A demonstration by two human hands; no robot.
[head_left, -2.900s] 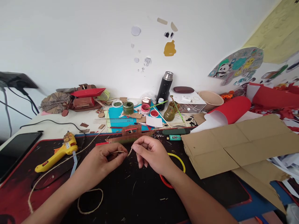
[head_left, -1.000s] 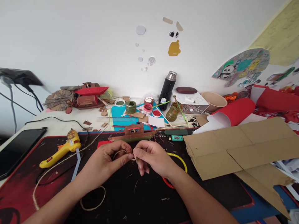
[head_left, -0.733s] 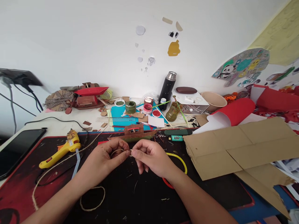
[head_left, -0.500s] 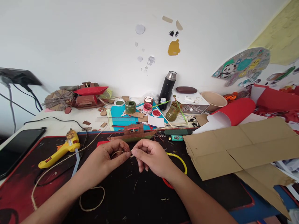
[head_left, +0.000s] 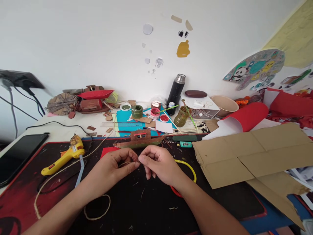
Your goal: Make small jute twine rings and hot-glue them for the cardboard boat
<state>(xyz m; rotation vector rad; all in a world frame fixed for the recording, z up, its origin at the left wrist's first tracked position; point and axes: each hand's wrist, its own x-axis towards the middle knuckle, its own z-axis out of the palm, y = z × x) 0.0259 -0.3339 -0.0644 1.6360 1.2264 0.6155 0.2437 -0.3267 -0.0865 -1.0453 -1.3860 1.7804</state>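
Note:
My left hand (head_left: 119, 164) pinches a thin tan string (head_left: 124, 163) between thumb and fingers, above the dark desk mat. Fingertip to fingertip with it, my right hand (head_left: 155, 163) is pinched closed at the string's end, which is mostly hidden there. More string lies in a loop on the mat below my left wrist and runs past the glue gun. Just behind my hands stands a small brown and green model boat (head_left: 139, 139). Scissors-like yellow and red loops (head_left: 189, 168) show partly behind my right wrist.
At left lie a yellow glue gun (head_left: 64, 156) and a black phone (head_left: 22, 156). Paint jars (head_left: 137, 112), a murky brush jar (head_left: 181, 117) and a black flask (head_left: 176, 89) stand at the back. Folded cardboard (head_left: 244, 156) covers the right side, beside red paper (head_left: 254, 117).
My fingertips have drawn closer together over the string, so less of it shows between them. The rest of the scene stays put, apart from a slight camera shift.

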